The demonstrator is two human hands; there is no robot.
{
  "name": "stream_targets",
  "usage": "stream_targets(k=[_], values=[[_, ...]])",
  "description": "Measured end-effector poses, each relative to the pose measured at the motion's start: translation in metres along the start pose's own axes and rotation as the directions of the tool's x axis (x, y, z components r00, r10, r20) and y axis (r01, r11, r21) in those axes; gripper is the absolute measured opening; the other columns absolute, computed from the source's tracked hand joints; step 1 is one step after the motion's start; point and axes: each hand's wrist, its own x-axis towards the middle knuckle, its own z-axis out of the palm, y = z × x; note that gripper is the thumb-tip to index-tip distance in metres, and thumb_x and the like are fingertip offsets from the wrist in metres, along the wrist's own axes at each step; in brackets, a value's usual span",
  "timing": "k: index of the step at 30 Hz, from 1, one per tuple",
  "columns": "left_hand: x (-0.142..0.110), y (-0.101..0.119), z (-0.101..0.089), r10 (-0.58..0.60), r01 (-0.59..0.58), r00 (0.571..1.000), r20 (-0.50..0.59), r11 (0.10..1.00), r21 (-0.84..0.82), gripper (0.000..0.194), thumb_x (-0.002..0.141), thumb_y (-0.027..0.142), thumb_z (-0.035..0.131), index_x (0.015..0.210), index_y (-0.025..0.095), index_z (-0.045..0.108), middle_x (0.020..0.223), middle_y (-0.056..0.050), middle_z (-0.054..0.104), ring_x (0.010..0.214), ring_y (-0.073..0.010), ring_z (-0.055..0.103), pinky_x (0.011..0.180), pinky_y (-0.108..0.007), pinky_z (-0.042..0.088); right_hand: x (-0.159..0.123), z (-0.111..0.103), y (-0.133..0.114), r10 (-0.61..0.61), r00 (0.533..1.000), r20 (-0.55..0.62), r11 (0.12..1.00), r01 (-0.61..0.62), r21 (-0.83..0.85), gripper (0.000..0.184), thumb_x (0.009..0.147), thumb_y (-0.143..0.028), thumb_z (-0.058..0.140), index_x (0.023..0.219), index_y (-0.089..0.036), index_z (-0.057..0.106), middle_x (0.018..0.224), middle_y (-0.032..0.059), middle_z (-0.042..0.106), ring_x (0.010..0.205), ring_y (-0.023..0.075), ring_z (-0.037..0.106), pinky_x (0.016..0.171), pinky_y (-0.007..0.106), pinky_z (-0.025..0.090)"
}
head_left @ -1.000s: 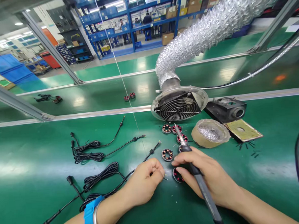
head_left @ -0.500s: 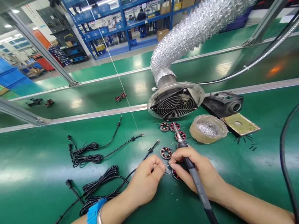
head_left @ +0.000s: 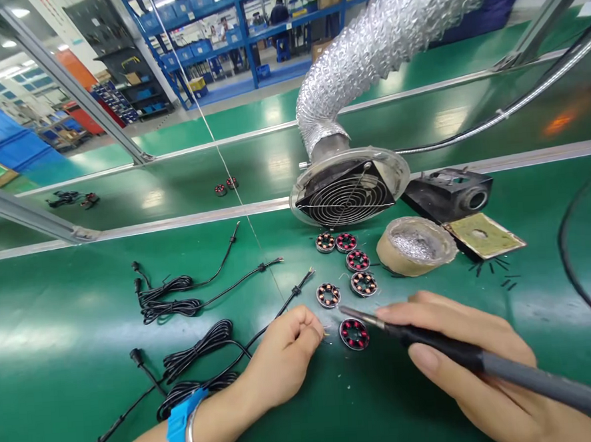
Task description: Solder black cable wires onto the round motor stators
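My right hand [head_left: 464,351] is wrapped round the dark handle of a soldering iron [head_left: 448,345]. The iron's metal tip points left, close to a ring-shaped motor stator [head_left: 329,295] with copper windings. My left hand [head_left: 290,348] is pinched shut at the middle of the bench, with thin wire ends [head_left: 326,334] poking out past the fingertips. Just right of those wires lies a stator with red windings [head_left: 354,334]. More stators [head_left: 363,283] sit in a cluster behind. Black cables [head_left: 198,350] lie coiled left of my left hand, partly behind my forearm.
A fume extractor hood [head_left: 348,191] on a silver duct [head_left: 365,56] hangs over the back of the bench. Right of the stators stand a round tub [head_left: 417,247] of silvery material, a black holder [head_left: 454,194] and a yellowish pad [head_left: 485,235]. Short black pieces [head_left: 488,266] lie nearby.
My right hand has left the wires beside my left fingers and moved right. The soldering iron has swung from upright to nearly level, its tip now pointing left. My left hand stays pinched.
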Motion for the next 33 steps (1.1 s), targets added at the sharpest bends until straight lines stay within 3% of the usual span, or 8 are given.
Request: stream_targets(k=[4,10,33], values=[[-0.001,0.000,0.000,0.000,0.000,1.000,-0.005,1.000,0.023,0.020,0.080,0.037,0.046,0.070,0.021,0.045,0.060,0.007,0.034,0.057,-0.0112,0.029,0.054,-0.026,0.023,0.002,0.000,-0.007,0.072,0.997,0.035,0.995,-0.074,0.060,0.009,0.090,-0.022,0.053,0.092,-0.026,0.061,0.067,0.0013,0.059,0.051,0.0162,0.053,0.046,0.031,0.041],[0.000,0.000,0.000,0.013,-0.014,1.000,0.005,0.999,0.043,0.018,0.080,0.036,0.043,0.070,0.021,0.045,0.060,0.007,0.034,0.057,-0.0114,0.028,0.054,-0.027,0.023,0.003,0.007,-0.011,0.070,0.997,0.035,0.990,-0.074,0.123,0.026,0.081,-0.008,0.046,0.091,-0.026,0.062,0.068,0.0005,0.056,0.054,0.0150,0.051,0.047,0.030,0.038],[-0.002,0.004,0.001,0.025,-0.028,0.999,0.030,0.996,0.087,0.020,0.083,0.037,0.042,0.072,0.021,0.044,0.062,0.006,0.037,0.059,-0.0121,0.032,0.056,-0.027,0.025,0.003,0.009,-0.010,0.064,0.996,0.070,0.983,-0.075,0.170,0.025,0.081,-0.008,0.045,0.091,-0.024,0.062,0.068,-0.0031,0.054,0.056,0.0107,0.049,0.051,0.024,0.037]])
